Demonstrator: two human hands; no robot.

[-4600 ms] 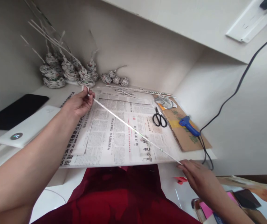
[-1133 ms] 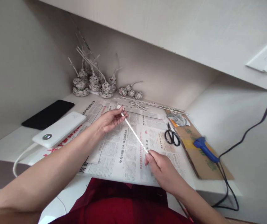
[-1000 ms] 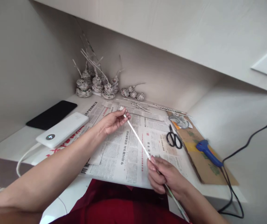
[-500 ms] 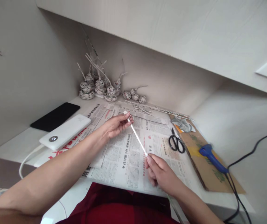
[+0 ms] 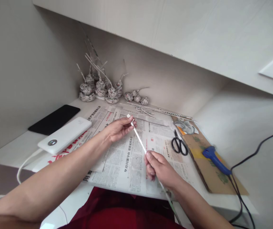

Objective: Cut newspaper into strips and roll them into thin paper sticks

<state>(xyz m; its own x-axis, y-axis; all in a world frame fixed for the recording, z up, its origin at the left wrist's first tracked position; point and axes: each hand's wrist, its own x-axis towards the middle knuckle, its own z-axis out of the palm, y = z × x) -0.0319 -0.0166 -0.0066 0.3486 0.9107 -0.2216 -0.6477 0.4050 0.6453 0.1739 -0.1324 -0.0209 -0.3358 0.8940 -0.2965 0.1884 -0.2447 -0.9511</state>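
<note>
A thin rolled paper stick [image 5: 139, 139] slants between my two hands over the newspaper sheets [image 5: 124, 175]. My left hand [image 5: 122, 128] pinches it close to its upper end, which pokes out past the thumb and fingertips. Lower down, the fingers of my right hand [image 5: 159, 167] are closed around the same stick. The stick's lower part comes out below the right hand and runs past the table's front edge. Black-handled scissors [image 5: 179, 147] lie to the right of my hands.
Several woven gourd shapes [image 5: 100, 89] stand at the back left, with smaller woven balls [image 5: 137, 98] beside them. Thin paper sticks [image 5: 146, 112] lie behind my hands. A blue glue gun [image 5: 216, 160] rests on cardboard [image 5: 212, 178]. A white power bank [image 5: 64, 135] and black phone [image 5: 55, 119] lie left.
My right hand has slid up and slightly left along the stick, closer to my left hand. More of the stick now shows below it. My left hand stays nearly in place.
</note>
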